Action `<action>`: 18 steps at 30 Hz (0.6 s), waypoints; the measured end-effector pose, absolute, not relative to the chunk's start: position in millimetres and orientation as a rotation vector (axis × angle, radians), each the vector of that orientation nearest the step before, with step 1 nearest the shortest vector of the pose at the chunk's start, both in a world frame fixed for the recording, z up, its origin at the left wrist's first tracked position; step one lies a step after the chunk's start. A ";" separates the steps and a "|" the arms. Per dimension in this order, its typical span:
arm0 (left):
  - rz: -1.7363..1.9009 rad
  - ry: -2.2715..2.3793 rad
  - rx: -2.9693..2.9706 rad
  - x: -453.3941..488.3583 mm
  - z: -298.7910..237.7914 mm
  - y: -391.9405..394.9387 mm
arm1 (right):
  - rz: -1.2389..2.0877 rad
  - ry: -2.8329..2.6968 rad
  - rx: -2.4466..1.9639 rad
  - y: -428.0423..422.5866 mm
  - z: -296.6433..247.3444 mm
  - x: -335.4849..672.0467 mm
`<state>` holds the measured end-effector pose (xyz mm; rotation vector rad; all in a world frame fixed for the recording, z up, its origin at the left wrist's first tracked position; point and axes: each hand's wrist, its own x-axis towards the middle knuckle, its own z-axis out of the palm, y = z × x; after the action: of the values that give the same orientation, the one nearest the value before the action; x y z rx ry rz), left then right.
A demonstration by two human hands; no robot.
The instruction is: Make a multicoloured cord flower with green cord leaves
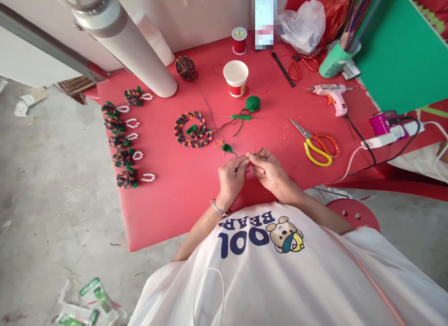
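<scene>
Closely, above the near edge of the table (157, 209): left hand (231, 176) and right hand (271, 169) fingertip to fingertip, both pinching the green strand (235, 154). Strand slanting away leftward to the green leaf (227, 148), nearer the left hand. Scissors (315, 146) well apart rightward; bare red surface ahead.

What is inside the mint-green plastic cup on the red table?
A bundle of thin coloured sticks stands in the mint-green plastic cup; its wall hides their lower ends.
</scene>
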<state>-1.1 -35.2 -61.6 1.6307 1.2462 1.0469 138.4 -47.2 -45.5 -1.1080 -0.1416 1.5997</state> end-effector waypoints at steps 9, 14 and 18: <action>1.136 1.370 1.803 -0.9 -70.8 -39.3 | 1.567 -0.136 -1.139 -46.2 -47.5 141.5; 1.069 1.298 1.688 -0.7 -62.0 -39.0 | 1.594 -0.134 -1.143 -46.9 -49.0 140.5; 1.080 1.238 1.688 -2.1 -61.5 -38.2 | 1.606 -0.139 -1.151 -44.7 -46.3 141.3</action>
<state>-2.1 -38.2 -61.5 1.6885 1.2378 1.0803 141.3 -44.7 -46.3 -1.1507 -0.1394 1.6062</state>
